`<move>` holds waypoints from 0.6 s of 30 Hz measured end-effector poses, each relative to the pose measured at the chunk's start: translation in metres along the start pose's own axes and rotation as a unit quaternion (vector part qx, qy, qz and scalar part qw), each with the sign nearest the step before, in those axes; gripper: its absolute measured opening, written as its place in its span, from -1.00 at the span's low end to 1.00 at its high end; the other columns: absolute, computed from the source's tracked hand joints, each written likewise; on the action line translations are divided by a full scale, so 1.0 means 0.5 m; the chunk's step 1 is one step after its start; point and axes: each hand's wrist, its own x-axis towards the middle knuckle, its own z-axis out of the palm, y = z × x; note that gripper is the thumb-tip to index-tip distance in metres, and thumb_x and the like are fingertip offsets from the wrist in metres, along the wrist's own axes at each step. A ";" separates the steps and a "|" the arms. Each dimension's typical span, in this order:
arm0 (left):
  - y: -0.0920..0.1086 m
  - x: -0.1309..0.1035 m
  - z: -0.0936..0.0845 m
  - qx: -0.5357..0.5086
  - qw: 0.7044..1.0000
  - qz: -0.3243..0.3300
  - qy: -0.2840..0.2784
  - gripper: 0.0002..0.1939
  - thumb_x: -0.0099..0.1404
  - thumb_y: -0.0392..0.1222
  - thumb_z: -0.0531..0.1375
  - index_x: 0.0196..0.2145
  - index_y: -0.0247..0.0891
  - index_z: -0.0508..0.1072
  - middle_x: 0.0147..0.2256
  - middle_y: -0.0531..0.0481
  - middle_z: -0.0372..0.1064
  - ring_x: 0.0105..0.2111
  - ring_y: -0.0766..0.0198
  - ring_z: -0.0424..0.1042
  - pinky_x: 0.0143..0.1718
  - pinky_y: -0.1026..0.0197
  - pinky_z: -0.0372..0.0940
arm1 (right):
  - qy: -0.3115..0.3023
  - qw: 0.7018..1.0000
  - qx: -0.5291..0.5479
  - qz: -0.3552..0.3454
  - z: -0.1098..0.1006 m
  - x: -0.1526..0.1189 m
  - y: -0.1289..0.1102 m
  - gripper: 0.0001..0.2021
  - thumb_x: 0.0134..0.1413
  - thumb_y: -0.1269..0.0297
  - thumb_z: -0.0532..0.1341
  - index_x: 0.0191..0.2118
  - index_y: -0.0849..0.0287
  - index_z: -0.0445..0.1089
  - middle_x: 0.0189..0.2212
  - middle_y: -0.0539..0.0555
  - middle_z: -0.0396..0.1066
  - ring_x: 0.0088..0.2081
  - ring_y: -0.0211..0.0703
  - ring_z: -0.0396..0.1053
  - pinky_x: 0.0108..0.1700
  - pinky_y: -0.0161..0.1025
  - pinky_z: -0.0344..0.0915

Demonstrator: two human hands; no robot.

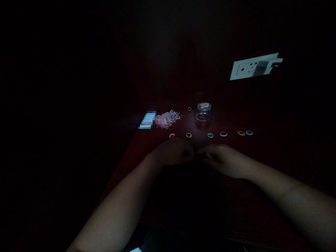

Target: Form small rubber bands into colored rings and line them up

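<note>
My left hand is low over the dark red table, its fingers curled into a pinch. My right hand faces it from the other side, fingers bent and their tips almost meeting the left ones. In the dim light, anything small between the fingertips is hidden. Just beyond the hands is a loose row of small elastic hair bands: a pink band, a yellow band, a green band, a purple band, an orange band and a blue band.
Farther back lies a tangled pile of pastel elastic bands, with a lit phone-like screen at its left. A clear round lidded container stands behind the row, near a lone purple band. A wall socket holds a plugged-in charger.
</note>
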 end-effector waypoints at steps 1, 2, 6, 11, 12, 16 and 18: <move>0.000 0.000 0.000 -0.001 1.000 0.000 -0.001 -0.87 0.23 -0.30 0.22 -0.27 -0.22 0.56 -0.24 -0.01 0.52 -0.24 0.26 0.47 -0.18 0.20 0.28 | -0.003 1.000 0.001 0.001 0.000 0.000 0.000 -0.67 0.11 0.35 0.16 -0.01 0.03 0.48 -0.41 0.00 0.45 -0.41 -0.22 0.37 -0.35 -0.27 0.24; 0.000 0.001 -0.001 -0.001 1.000 0.001 -0.002 -0.87 0.23 -0.30 0.22 -0.27 -0.22 0.57 -0.24 -0.01 0.51 -0.25 0.26 0.47 -0.18 0.20 0.28 | -0.004 1.000 0.002 0.001 0.000 -0.001 0.000 -0.66 0.11 0.35 0.16 0.00 0.03 0.48 -0.41 0.00 0.45 -0.42 -0.22 0.37 -0.35 -0.27 0.23; 0.001 0.001 -0.002 -0.002 1.000 0.001 -0.002 -0.88 0.23 -0.31 0.23 -0.28 -0.23 0.57 -0.24 -0.01 0.52 -0.24 0.26 0.47 -0.17 0.19 0.28 | -0.003 1.000 0.005 0.004 0.001 0.000 0.001 -0.67 0.11 0.33 0.16 -0.01 0.03 0.49 -0.43 -0.01 0.46 -0.44 -0.23 0.36 -0.37 -0.28 0.22; 0.002 -0.003 -0.004 -0.018 0.999 -0.034 0.001 -0.88 0.20 -0.32 0.23 -0.27 -0.24 0.52 -0.27 0.02 0.52 -0.30 0.28 0.47 -0.22 0.21 0.28 | -0.020 1.000 0.011 0.014 0.001 0.001 0.006 -0.71 0.12 0.31 0.16 -0.06 0.05 0.51 -0.46 -0.02 0.45 -0.47 -0.23 0.35 -0.42 -0.29 0.19; 0.002 -0.004 -0.004 -0.020 0.999 -0.043 0.004 -0.88 0.19 -0.32 0.24 -0.27 -0.24 0.51 -0.28 0.02 0.52 -0.31 0.28 0.47 -0.23 0.21 0.28 | -0.022 1.000 0.011 0.013 0.001 0.001 0.007 -0.72 0.12 0.31 0.16 -0.08 0.04 0.52 -0.46 -0.02 0.45 -0.47 -0.23 0.35 -0.42 -0.29 0.19; -0.004 -0.006 -0.002 -0.015 0.999 -0.048 0.014 -0.88 0.18 -0.29 0.25 -0.26 -0.24 0.49 -0.29 0.02 0.50 -0.32 0.28 0.46 -0.29 0.23 0.26 | -0.014 1.000 0.014 0.010 0.001 0.001 0.007 -0.75 0.10 0.31 0.17 -0.14 0.05 0.54 -0.46 -0.02 0.44 -0.46 -0.23 0.35 -0.41 -0.28 0.20; -0.006 -0.005 0.000 -0.012 0.999 -0.049 0.015 -0.87 0.19 -0.27 0.25 -0.26 -0.24 0.48 -0.28 0.01 0.50 -0.32 0.28 0.45 -0.33 0.25 0.24 | -0.015 1.000 0.014 0.011 0.001 0.001 0.006 -0.75 0.09 0.31 0.18 -0.13 0.05 0.54 -0.47 -0.02 0.44 -0.47 -0.23 0.35 -0.41 -0.28 0.20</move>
